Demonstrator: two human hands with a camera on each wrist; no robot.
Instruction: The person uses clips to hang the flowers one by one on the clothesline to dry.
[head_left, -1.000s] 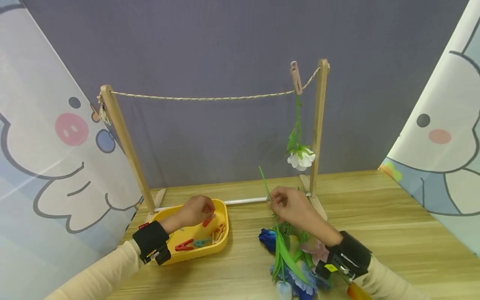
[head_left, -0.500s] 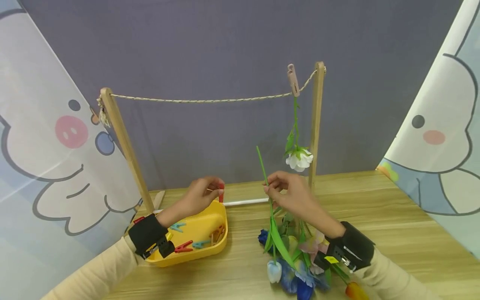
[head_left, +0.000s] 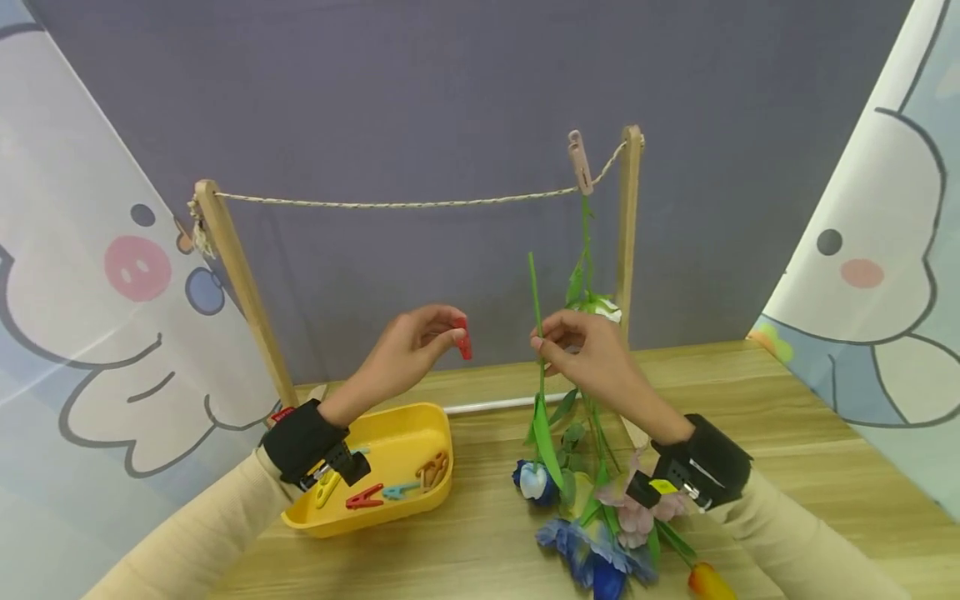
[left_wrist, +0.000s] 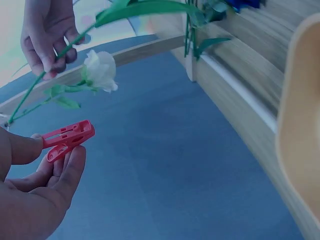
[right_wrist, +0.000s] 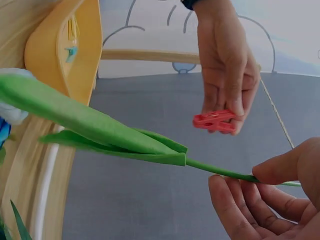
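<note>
**One red peg and one flower stem held up before the line**

A single small red plastic clothes peg (head_left: 462, 337) is pinched between the thumb and curled fingertips of the left hand (head_left: 408, 357), raised above the yellow plastic tray (head_left: 390, 512). The peg's jaws are seen pressed together in the left wrist view. One long green artificial flower stem (head_left: 536, 308) is pinched upright between thumb and forefinger of the right hand (head_left: 588, 354), with its pale blue tulip head (head_left: 534, 481) hanging low, just over the wooden table (head_left: 787, 467). The two hands are near each other but apart.

Behind them stands one wooden drying frame of two posts (head_left: 626, 225), joined by one twisted cord (head_left: 390, 202). One pale pink peg (head_left: 578, 162) is clipped on the cord at the right end, and one white artificial flower (head_left: 600, 305) hangs head down from it.

In the tray about five loose pegs are seen: one red, one yellow, one teal and some orange ones, not all clearly told apart. A heap of blue, pink and orange artificial flowers (head_left: 600, 558) lies on the table under the right forearm.
</note>
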